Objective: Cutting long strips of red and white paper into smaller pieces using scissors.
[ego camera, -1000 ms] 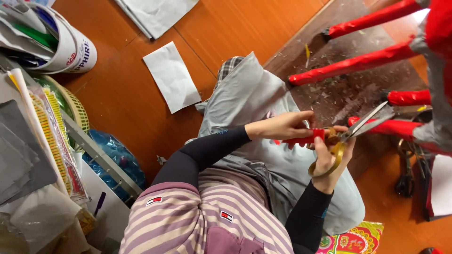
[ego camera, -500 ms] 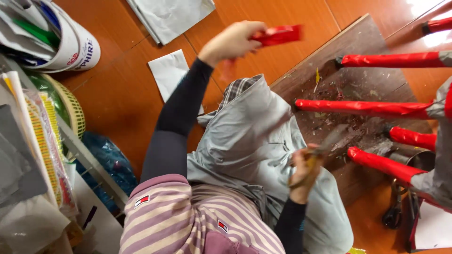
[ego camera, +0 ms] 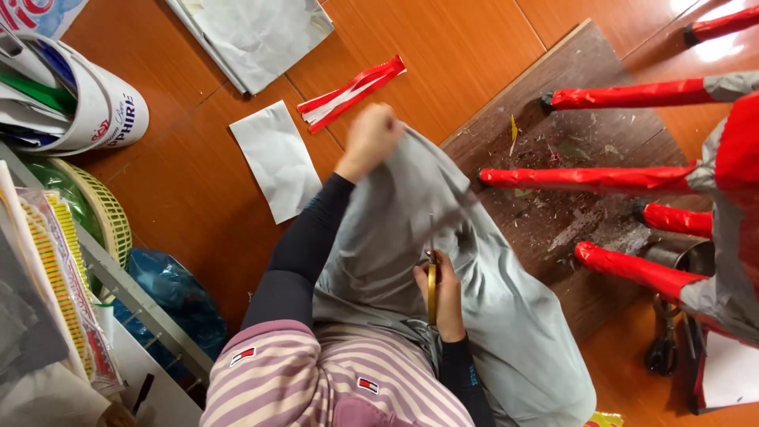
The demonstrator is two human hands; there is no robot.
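The right hand has its grip closed tight around the yellow-handled metal scissors, with the thin blades pointing up and away from the body. The blades sit against the big grey cloth that lies spread over the person's lap, right in the middle of it. The left hand is higher up and well apart from the right one, and its grip is pinched shut on the top edge of the same grey cloth, pulling it up. Just past that hand, a red and white striped strip lies flat on the orange wooden floor. Beside it lies a white paper sheet. On the right, shiny red wrapped sticks stand over a dark wooden board with small scraps on it.
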